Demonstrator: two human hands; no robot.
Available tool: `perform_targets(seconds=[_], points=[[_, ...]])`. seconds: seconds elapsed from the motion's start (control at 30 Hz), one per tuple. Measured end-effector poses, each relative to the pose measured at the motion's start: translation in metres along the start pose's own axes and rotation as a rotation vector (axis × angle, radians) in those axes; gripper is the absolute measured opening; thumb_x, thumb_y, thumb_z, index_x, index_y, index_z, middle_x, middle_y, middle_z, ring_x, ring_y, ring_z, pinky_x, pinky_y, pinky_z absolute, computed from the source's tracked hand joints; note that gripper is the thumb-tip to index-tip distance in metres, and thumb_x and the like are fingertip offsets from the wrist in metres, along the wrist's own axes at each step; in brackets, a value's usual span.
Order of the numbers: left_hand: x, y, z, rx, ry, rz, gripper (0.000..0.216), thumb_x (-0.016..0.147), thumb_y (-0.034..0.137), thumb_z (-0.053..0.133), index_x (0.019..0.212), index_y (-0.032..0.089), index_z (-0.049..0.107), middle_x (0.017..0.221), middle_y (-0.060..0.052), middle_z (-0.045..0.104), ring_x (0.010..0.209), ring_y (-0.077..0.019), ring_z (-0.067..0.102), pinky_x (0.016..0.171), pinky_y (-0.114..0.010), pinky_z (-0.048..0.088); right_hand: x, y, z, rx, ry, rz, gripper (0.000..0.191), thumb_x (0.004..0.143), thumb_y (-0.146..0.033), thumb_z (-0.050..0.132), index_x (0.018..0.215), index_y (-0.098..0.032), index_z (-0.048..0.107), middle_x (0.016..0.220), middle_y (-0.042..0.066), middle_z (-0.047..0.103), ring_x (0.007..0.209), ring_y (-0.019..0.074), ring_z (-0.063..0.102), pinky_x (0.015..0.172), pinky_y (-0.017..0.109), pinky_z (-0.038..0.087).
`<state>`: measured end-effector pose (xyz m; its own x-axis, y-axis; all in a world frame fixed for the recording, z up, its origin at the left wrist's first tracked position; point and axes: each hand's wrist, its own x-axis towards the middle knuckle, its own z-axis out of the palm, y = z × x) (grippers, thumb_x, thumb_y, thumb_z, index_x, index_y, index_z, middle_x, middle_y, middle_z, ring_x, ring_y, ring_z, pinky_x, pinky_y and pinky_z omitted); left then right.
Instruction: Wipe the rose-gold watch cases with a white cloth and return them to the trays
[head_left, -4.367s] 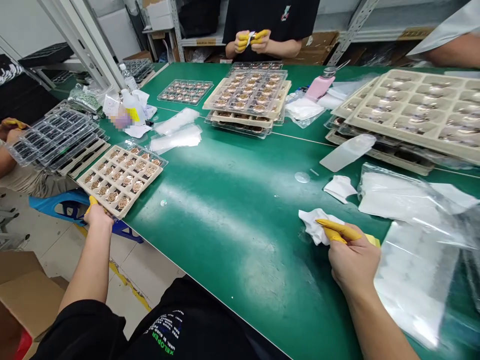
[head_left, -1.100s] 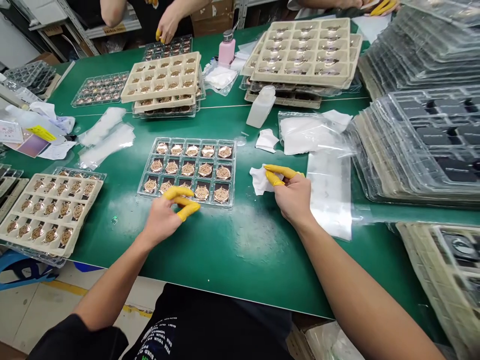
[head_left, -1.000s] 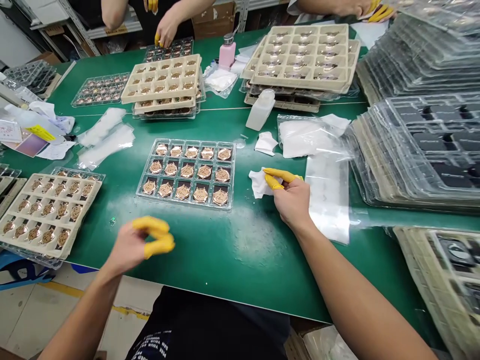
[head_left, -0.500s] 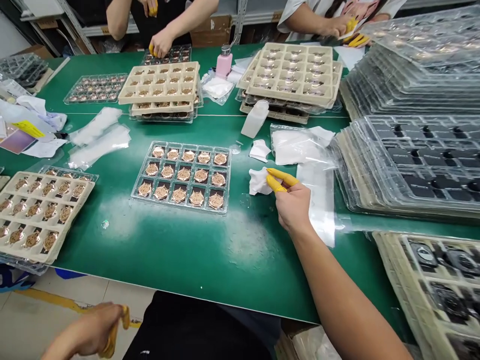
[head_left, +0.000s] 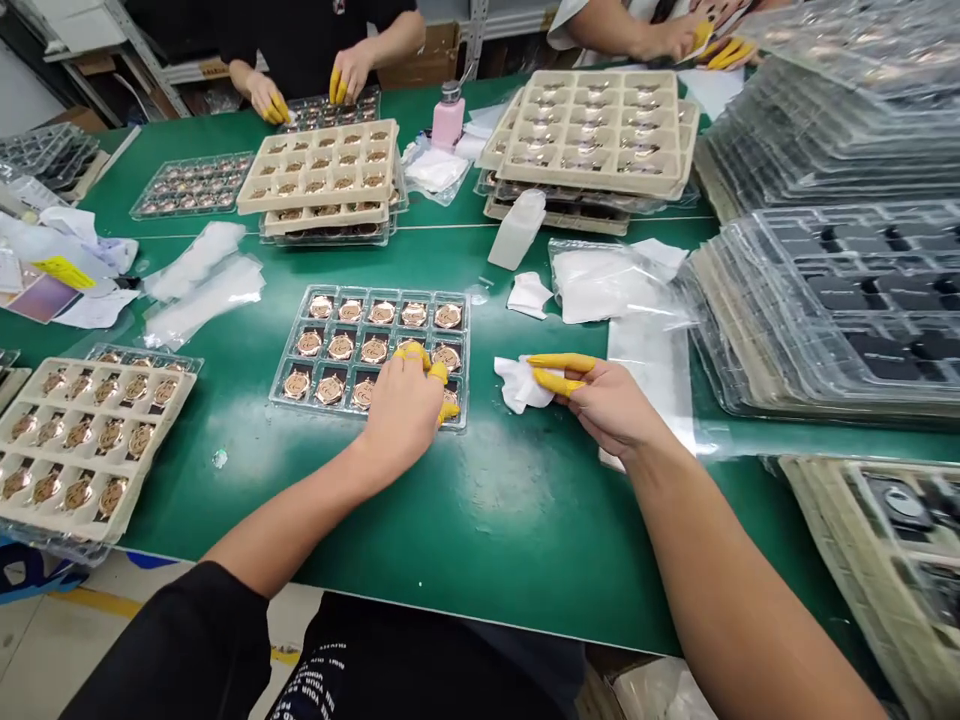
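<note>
Clear tray (head_left: 367, 292) crosswise; left hand (head_left: 405, 410) curled on it, grip unclear; right hand (head_left: 607, 400) pinching white cloth (head_left: 517, 385).

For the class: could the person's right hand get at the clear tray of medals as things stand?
Probably yes: the right hand sits just beside the clear tray, with only the cloth it pinches between them.

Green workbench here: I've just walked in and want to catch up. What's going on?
The person's left hand, its fingers in yellow finger cots, is down on copper-coloured medallions in a clear plastic tray. The right hand has its fingertips at a white cloth on the green workbench. Across the bench, a co-worker's hand is at another clear tray.
</note>
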<state>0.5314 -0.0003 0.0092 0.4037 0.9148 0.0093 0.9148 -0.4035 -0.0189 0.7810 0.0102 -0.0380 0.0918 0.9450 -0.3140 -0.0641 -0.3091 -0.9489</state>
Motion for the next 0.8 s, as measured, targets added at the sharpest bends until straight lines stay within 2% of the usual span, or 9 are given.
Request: perform_targets(seconds=[0.07, 0.13, 0.27, 0.33, 0.37, 0.47, 0.57, 0.7, 0.8], points=[[-0.005, 0.004, 0.003, 0.007, 0.018, -0.016, 0.025, 0.095, 0.032, 0.063, 0.107, 0.011, 0.070, 0.115, -0.021, 0.063, 0.105, -0.0337, 0.059, 0.085, -0.043, 0.048, 0.009, -0.015, -0.003, -0.033, -0.035, 0.060, 0.045, 0.049, -0.036, 0.095, 0.089, -0.022, 0.081, 0.096, 0.007, 0.078, 0.083, 0.0197, 0.072, 0.072, 0.031, 0.061], [-0.008, 0.005, 0.006, -0.014, -0.016, -0.032, 0.022, 0.096, 0.029, 0.060, 0.101, 0.010, 0.071, 0.114, -0.021, 0.063, 0.103, -0.0340, 0.059, 0.085, -0.045, 0.048, 0.028, -0.042, -0.002, -0.099, 0.018, -0.002, 0.033, 0.059, -0.029, 0.090, 0.089, -0.021, 0.080, 0.099, 0.007, 0.078, 0.083, 0.0191, 0.071, 0.071, 0.031, 0.061], [-0.009, -0.001, 0.016, -0.231, -0.052, -0.088, 0.028, 0.095, 0.033, 0.064, 0.111, 0.010, 0.068, 0.114, -0.020, 0.062, 0.107, -0.0325, 0.058, 0.091, -0.045, 0.047, 0.088, -0.111, 0.010, -0.483, 0.374, -0.453, 0.025, 0.081, -0.015, 0.067, 0.104, -0.009, 0.077, 0.110, 0.013, 0.076, 0.100, 0.0214, 0.070, 0.089, 0.036, 0.052], [-0.011, -0.006, 0.022, -0.377, -0.024, -0.083, 0.029, 0.092, 0.035, 0.068, 0.112, 0.013, 0.066, 0.114, -0.016, 0.062, 0.108, -0.0306, 0.057, 0.093, -0.043, 0.047, 0.116, -0.135, 0.019, -0.824, 0.540, -0.582, 0.036, 0.090, -0.019, 0.054, 0.116, 0.001, 0.070, 0.118, 0.020, 0.072, 0.114, 0.0267, 0.065, 0.100, 0.042, 0.044], [-0.013, -0.008, 0.025, -0.435, -0.003, -0.056, 0.027, 0.092, 0.034, 0.069, 0.110, 0.015, 0.065, 0.113, -0.014, 0.062, 0.107, -0.0291, 0.057, 0.092, -0.042, 0.046, 0.128, -0.140, 0.024, -0.968, 0.553, -0.596, 0.040, 0.094, -0.021, 0.049, 0.120, 0.003, 0.067, 0.121, 0.023, 0.069, 0.117, 0.0293, 0.063, 0.101, 0.045, 0.042], [-0.014, -0.014, 0.037, -0.512, 0.095, 0.040, 0.014, 0.095, 0.029, 0.064, 0.106, 0.020, 0.064, 0.100, -0.007, 0.067, 0.093, -0.0246, 0.057, 0.084, -0.039, 0.045, 0.148, -0.135, 0.034, -1.313, 0.370, -0.705, 0.038, 0.096, -0.024, 0.050, 0.123, -0.002, 0.065, 0.118, 0.023, 0.067, 0.111, 0.0337, 0.062, 0.098, 0.048, 0.045], [-0.003, -0.021, 0.052, -0.538, 0.242, 0.060, 0.011, 0.095, 0.024, 0.062, 0.105, 0.020, 0.065, 0.090, -0.006, 0.071, 0.087, -0.0241, 0.056, 0.080, -0.038, 0.044, 0.151, -0.115, 0.036, -1.505, 0.240, -0.806, 0.037, 0.092, -0.025, 0.049, 0.118, -0.005, 0.066, 0.107, 0.022, 0.066, 0.103, 0.0351, 0.060, 0.090, 0.047, 0.047], [0.026, -0.041, 0.064, -0.688, 0.448, 0.093, 0.015, 0.092, 0.017, 0.064, 0.107, 0.019, 0.068, 0.094, -0.006, 0.073, 0.089, -0.0233, 0.058, 0.083, -0.037, 0.047, 0.149, -0.099, 0.032, -1.604, 0.209, -0.887, 0.043, 0.091, -0.029, 0.046, 0.117, -0.001, 0.065, 0.107, 0.024, 0.062, 0.105, 0.0362, 0.055, 0.093, 0.048, 0.045], [0.041, -0.054, 0.068, -0.912, 0.622, 0.067, 0.018, 0.092, 0.017, 0.064, 0.108, 0.022, 0.071, 0.097, -0.005, 0.074, 0.093, -0.0208, 0.062, 0.088, -0.036, 0.049, 0.151, -0.098, 0.030, -1.582, 0.223, -0.868, 0.047, 0.090, -0.034, 0.049, 0.119, -0.001, 0.064, 0.106, 0.024, 0.062, 0.105, 0.0361, 0.055, 0.094, 0.048, 0.045]])
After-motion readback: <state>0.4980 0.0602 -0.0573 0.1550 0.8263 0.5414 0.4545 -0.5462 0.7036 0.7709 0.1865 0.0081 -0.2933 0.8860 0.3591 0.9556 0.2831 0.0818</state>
